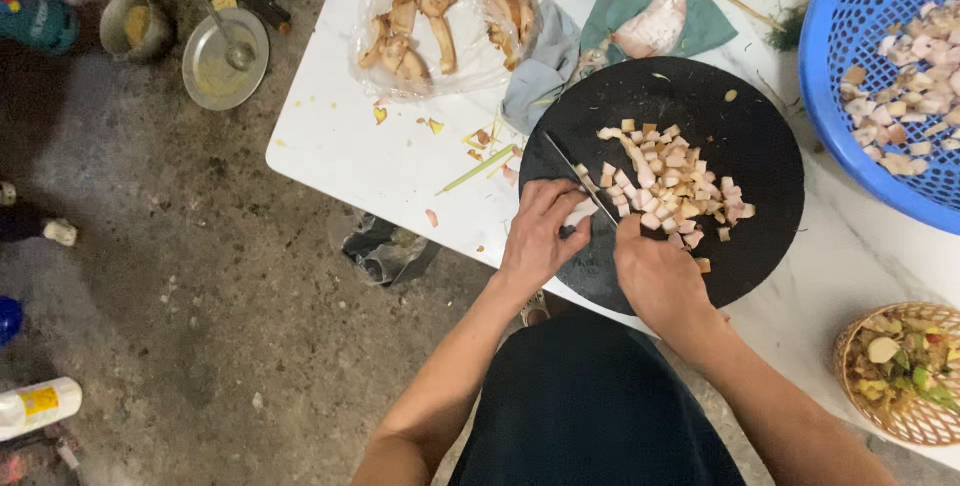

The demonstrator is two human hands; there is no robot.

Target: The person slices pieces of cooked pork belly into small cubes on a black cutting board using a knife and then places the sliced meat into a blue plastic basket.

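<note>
Head view: right hand (662,276) grips the knife (582,181), blade angled across the round black board (740,126); left hand (543,231), fingers curled, pins a pale piece (580,212) beside the diced pile (675,191), steadying it for cutting.

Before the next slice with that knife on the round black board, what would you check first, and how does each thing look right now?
1. Knife held firmly by right hand: cannot tell, the grip is hidden.
2. Left hand fingers clear of the blade: not ok, they lie right beside it.
3. Black cutting board fully on the white table: not ok, its near edge overhangs.
4. Diced pieces gathered on the board: ok.
5. Blue basket clear of the board: ok, it sits apart.
</note>
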